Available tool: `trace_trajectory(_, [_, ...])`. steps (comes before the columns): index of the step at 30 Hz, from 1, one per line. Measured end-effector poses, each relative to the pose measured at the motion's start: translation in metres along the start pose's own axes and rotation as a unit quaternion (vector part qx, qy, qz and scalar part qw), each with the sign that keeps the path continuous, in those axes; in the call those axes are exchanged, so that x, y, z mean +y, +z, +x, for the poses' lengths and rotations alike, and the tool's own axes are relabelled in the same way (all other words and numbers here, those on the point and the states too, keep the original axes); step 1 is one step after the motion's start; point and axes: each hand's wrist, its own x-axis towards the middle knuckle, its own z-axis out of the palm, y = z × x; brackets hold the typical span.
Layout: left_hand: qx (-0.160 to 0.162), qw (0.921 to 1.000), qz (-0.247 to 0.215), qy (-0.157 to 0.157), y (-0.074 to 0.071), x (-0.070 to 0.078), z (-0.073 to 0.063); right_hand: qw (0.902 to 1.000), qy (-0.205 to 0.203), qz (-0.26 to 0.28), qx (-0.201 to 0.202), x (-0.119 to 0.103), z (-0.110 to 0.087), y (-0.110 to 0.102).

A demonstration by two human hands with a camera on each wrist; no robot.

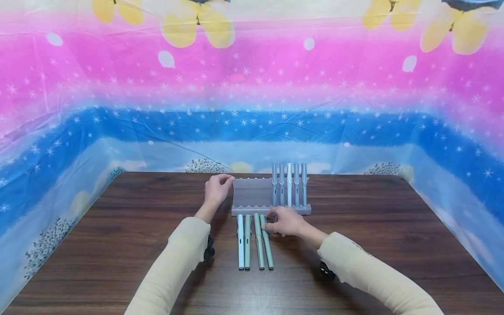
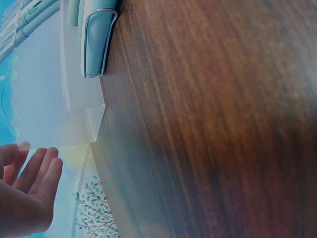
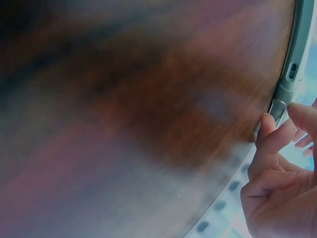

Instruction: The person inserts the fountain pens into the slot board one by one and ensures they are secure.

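A clear plastic pen rack with notched edges stands on the table. My left hand pinches its upper left corner between thumb and forefinger; the other fingers are spread loosely in the left wrist view. In front of the rack lie a pale blue pen, a green pen close beside it, and another green pen. Thumb and forefinger of my right hand pinch the rightmost green pen by its clip end, and the right wrist view shows its barrel running upward from the fingertips.
Several capped pens stand side by side in the rack's right part, one paler than the others. The brown wooden table extends to both sides. A pink and blue printed cloth hangs around its back and sides.
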Motion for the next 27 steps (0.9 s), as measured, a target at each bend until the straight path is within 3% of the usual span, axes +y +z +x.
trace_trajectory(6, [0.001, 1.0, 0.001, 0.0, 0.0001, -0.0008, 0.0, 0.9999, 0.005, 0.011, -0.004, 0.0019, -0.0004, 0.0])
trace_trajectory(14, [0.005, 1.0, 0.002, 0.0, 0.0006, -0.0009, 0.0005, 0.9997, 0.017, -0.012, -0.01, 0.0058, -0.003, -0.004])
trace_trajectory(27, [0.003, 1.0, 0.005, -0.004, -0.0002, 0.0009, 0.001, 0.9945, 0.0, 0.07, -0.078, 0.0091, -0.0032, -0.0053])
